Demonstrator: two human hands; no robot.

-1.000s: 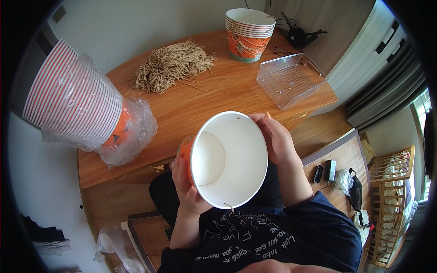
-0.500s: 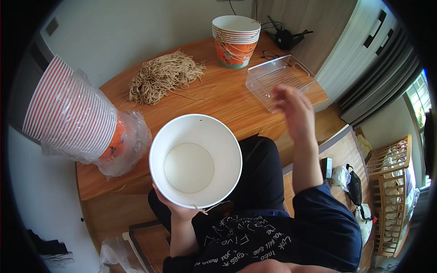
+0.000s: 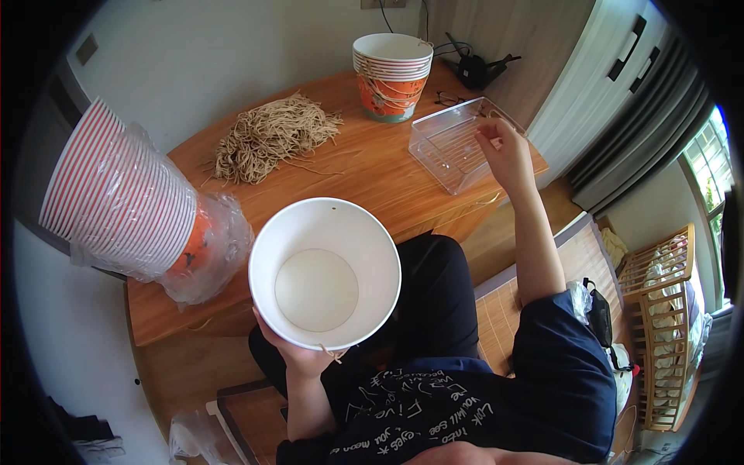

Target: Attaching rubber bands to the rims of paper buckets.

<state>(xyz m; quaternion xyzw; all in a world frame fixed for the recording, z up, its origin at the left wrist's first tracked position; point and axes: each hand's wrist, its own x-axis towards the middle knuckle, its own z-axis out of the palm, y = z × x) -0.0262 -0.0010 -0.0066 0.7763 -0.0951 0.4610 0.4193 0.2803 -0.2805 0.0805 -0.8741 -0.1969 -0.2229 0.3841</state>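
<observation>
My left hand (image 3: 301,355) grips a white paper bucket (image 3: 376,256) from its near left side, fingers hidden beneath it. The bucket's open mouth faces up and its inside is bare. A small hole shows near its far rim, and a short end of brown twine (image 3: 332,353) pokes out at the near rim. My right hand (image 3: 505,152) hovers over the clear plastic tray (image 3: 434,159), with its fingers curled in and the fingertips drawn together. Whether anything is between them is too small to make out. Small clear bits lie in the tray.
On the wooden table (image 3: 364,174) lies a heap of brown twine (image 3: 275,136). Behind stands a stack of orange-and-white buckets (image 3: 394,81) with twine handles. A plastic-wrapped bucket stack (image 3: 128,198) lies at left. Glasses (image 3: 449,98) and a black device (image 3: 477,70) sit at the back.
My right hand has curled its fingers and moved slightly up and right over the tray. The view has shifted a little; the bucket stays in my left hand.
</observation>
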